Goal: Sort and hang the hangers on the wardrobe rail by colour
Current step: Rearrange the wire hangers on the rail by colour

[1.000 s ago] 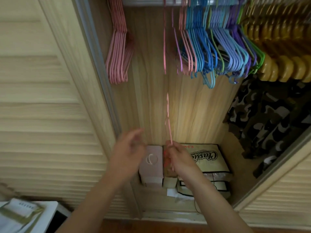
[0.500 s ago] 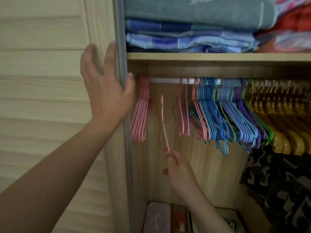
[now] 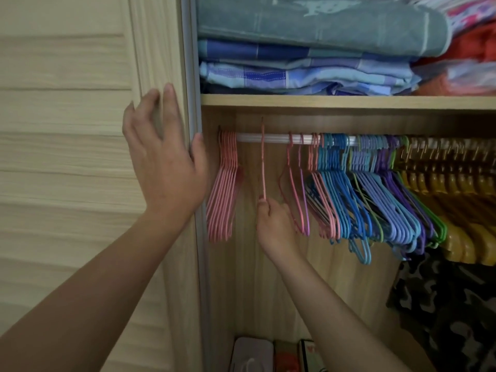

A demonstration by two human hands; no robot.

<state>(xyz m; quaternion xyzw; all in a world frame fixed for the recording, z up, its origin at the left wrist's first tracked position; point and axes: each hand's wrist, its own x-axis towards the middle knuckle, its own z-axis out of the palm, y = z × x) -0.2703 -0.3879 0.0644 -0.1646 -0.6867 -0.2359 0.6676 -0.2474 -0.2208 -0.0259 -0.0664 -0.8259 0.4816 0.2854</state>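
Louvred door at left, pale wood, slats running across. Grey frame strip along its right edge. Shelf above, bearing folded linens: teal towel on top, blue checked sheets beneath, red and floral fabrics just beside them at right. Camouflage garment lower right. Boxes on the wardrobe floor, partly cut off. Wood-grain back panel behind.

Bare rail gap between pink hangers, mixed hangers.
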